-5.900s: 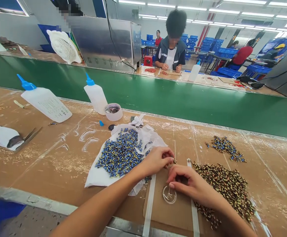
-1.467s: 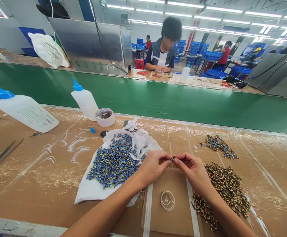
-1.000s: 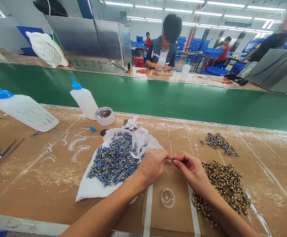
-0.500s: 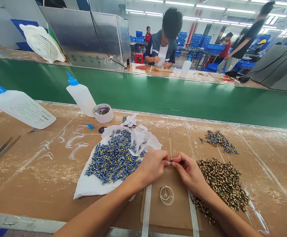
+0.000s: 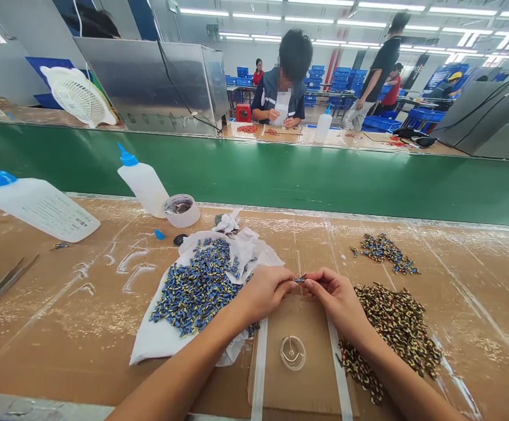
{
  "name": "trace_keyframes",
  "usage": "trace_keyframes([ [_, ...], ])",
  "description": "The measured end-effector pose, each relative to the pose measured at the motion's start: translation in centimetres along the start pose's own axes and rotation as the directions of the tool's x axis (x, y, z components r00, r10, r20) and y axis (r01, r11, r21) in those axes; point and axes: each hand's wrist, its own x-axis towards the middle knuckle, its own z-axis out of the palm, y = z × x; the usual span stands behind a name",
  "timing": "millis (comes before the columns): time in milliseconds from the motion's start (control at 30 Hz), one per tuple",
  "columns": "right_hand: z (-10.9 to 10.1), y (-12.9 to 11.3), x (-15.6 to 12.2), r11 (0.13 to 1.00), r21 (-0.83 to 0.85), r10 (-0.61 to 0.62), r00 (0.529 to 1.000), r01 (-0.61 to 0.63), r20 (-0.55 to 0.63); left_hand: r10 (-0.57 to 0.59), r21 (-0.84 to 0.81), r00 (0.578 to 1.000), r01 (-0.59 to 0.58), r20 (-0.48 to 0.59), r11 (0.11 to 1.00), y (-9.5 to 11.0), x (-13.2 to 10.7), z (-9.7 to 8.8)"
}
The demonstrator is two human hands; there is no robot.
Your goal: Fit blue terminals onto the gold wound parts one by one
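Observation:
My left hand (image 5: 265,290) and my right hand (image 5: 339,301) meet above a taped cardboard pad (image 5: 311,386), fingertips pinched. Between them shows a tiny blue piece with a dark, yellowish end (image 5: 300,280); whether it is one part or two pressed together is hard to make out. Left of my left hand, a heap of small blue-and-yellow pieces (image 5: 193,286) lies on a white bag (image 5: 146,342). Beside my right forearm spreads a pile of small black, cream and reddish pieces (image 5: 394,327). A round clear dish (image 5: 293,353) rests on the pad.
Farther right is a small pile of blue-and-dark pieces (image 5: 388,252). Two white squeeze bottles with blue caps, one upright (image 5: 144,187) and one leaning (image 5: 44,207), stand left near a tape roll (image 5: 182,210). Tweezers (image 5: 15,275) lie far left. Across a green belt (image 5: 280,175) a person works.
My fingertips have drawn slightly apart, and more of the tiny piece shows between them. The camera view has tilted a little. In the background, a standing person has moved left.

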Motion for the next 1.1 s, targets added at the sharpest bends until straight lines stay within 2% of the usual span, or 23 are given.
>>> trace_keyframes([
  [100, 0.1, -0.2, -0.2, 1.000, -0.005, -0.014, 1.000, 0.014, 0.009, 0.029, 0.076, 0.999, -0.031, 0.030, 0.997, 0.1, -0.1, 0.2],
  [267, -0.1, -0.2, -0.1, 0.999, 0.037, 0.019, 0.998, -0.021, 0.066, 0.041, 0.054, 0.995, -0.046, 0.093, 0.997, 0.1, -0.3, 0.2],
  [433, 0.0, 0.4, 0.1, 0.992, 0.095, 0.079, 0.992, -0.089, 0.102, 0.012, 0.049, 0.993, -0.017, 0.116, 0.999, 0.2, -0.2, 0.2],
  [700, 0.1, 0.5, 0.1, 0.989, 0.099, 0.103, 0.991, -0.111, 0.086, -0.001, 0.097, 0.994, -0.010, 0.106, 0.995, 0.1, -0.5, 0.4],
  [1100, 0.6, 0.8, -0.6, 1.000, 0.024, 0.005, 0.994, -0.008, 0.108, -0.079, 0.257, 0.992, 0.051, 0.100, 0.965, 0.1, -0.2, 1.6],
])
